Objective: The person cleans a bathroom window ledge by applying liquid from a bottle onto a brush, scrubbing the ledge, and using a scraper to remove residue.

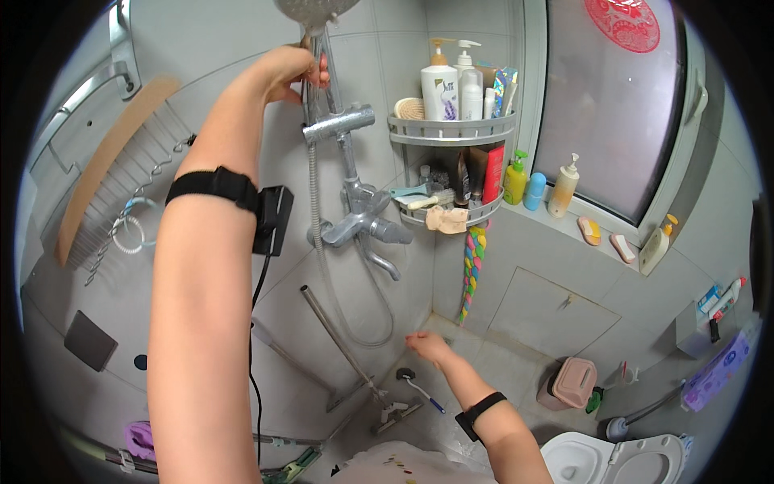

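Observation:
My left hand [294, 72] is raised at the top, its fingers wrapped around the handle of a shower head [315, 12] beside the chrome riser rail. Below it are the sliding shower bracket [340, 123], the hanging metal hose [313, 181] and the chrome mixer tap [361, 224]. My right hand [428, 346] hangs low over the tiled floor, its fingers partly curled; nothing shows in it. Near it on the floor lies a black-headed brush [411, 378] with a white and blue handle. Both forearms wear black straps.
A two-tier corner shelf [453, 130] holds pump bottles and brushes. More bottles line the window sill [544, 212]. A squeegee mop [338, 336] leans on the wall. A pink bin [568, 384] and an open toilet [580, 460] stand at the lower right.

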A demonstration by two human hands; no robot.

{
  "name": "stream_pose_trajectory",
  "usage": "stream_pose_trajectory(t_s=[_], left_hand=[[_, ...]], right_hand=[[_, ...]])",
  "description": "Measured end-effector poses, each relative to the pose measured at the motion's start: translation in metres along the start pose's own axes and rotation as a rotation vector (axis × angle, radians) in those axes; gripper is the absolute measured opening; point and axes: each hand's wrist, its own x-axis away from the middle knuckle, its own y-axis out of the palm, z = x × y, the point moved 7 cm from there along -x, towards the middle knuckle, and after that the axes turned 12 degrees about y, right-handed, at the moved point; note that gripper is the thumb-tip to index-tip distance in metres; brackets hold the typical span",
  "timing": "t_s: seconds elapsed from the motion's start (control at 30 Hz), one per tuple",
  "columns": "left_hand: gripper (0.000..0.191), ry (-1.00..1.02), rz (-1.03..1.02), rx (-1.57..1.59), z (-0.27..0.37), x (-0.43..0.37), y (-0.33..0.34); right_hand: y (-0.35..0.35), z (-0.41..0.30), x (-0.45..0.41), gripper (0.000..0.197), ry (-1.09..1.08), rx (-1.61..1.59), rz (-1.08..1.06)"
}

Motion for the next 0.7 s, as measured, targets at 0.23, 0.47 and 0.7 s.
stream_pose_trajectory(t_s=[0.23, 0.47, 0.7], left_hand=[[0.01, 0.207, 0.188, -0.373, 0.006, 0.007, -0.002], [0.015, 0.625, 0.041, -0.613, 0.045, 0.1, 0.057], [0.013, 0.342, -0.143, -0.375, -0.086, 0.187, 0.168]], right_hand=[[0.02, 0.013, -0.002, 0.029, -0.049, -0.057, -0.034], [0.014, 0.071, 0.011, 0.021, 0.145, -0.147, -0.037], [0.045, 0.136, 0.0, 0.021, 0.181, -0.035, -0.066]])
